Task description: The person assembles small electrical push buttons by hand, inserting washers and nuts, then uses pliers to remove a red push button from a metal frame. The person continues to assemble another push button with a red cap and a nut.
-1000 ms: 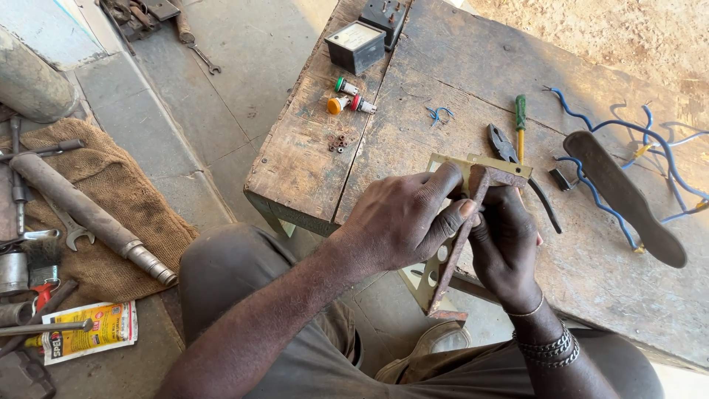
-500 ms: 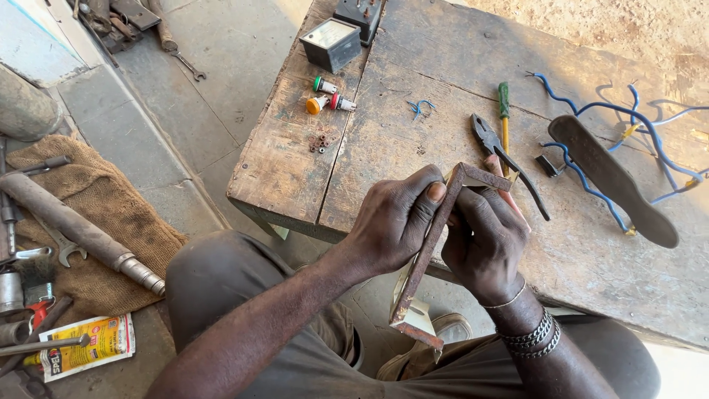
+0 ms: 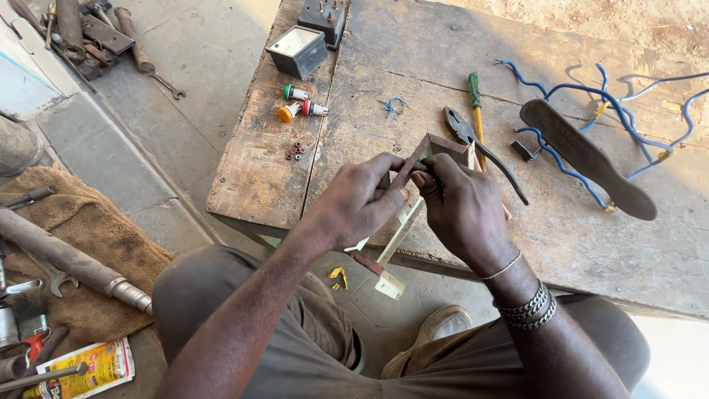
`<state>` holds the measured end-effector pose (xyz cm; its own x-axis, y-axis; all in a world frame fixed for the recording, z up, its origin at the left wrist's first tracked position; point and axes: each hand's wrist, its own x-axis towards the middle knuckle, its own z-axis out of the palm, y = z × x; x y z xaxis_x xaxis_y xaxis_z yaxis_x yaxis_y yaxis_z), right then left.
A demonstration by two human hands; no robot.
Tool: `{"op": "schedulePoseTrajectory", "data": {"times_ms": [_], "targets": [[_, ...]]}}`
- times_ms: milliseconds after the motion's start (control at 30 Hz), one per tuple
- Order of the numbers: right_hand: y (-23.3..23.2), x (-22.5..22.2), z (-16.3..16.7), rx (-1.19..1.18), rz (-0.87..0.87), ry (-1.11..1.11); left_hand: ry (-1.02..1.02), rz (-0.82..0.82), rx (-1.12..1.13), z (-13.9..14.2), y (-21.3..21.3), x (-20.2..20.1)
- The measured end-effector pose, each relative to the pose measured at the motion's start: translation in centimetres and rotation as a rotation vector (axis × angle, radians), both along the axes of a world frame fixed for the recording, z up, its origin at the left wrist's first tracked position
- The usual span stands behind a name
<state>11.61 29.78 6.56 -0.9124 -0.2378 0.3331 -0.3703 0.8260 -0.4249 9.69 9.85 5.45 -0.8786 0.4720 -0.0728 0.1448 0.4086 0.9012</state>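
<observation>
Both hands grip a rusty metal frame [image 3: 437,145] with pale inner edges, tilted over the front edge of a worn wooden table [image 3: 413,81]. My left hand [image 3: 360,201] clasps the frame's left bar, thumb and fingers pinched near its top. My right hand [image 3: 463,207] covers the frame's right side, fingertips meeting the left hand's. The frame's lower corner [image 3: 388,284] hangs below the table edge above my knees.
On the table lie pliers [image 3: 480,150], a green-handled screwdriver [image 3: 475,103], blue wires [image 3: 583,100], a dark flat paddle-shaped piece [image 3: 587,159], coloured indicator lamps [image 3: 299,102], small nuts [image 3: 297,147] and a grey box [image 3: 297,50]. Left, on sacking [image 3: 81,229], lie a pipe [image 3: 70,262] and spanners.
The view has swung so the table sits more to the right. Both hands kept hold of the frame and turned it a little more upright, its top corner now over the table.
</observation>
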Motion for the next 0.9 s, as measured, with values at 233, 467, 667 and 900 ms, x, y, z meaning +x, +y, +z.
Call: {"op": "schedulePoseTrajectory", "data": {"times_ms": [233,467,667,900], "targets": [[0.1,-2.1,-1.8,-0.061,0.037,0.06,-0.031,0.006,0.003,-3.2,-0.3,-4.5],[0.1,-3.1,-2.8,0.107,-0.078,0.023,0.471,0.072,-0.68,-5.4,-0.5,-8.2],[1.3,-3.3,-3.2,0.13,-0.065,0.03,0.626,0.05,-0.702,-4.5,0.1,-8.0],[2.0,-3.4,-3.2,0.086,-0.039,0.019,-0.279,0.035,0.119,-1.8,-0.8,-5.8]]}}
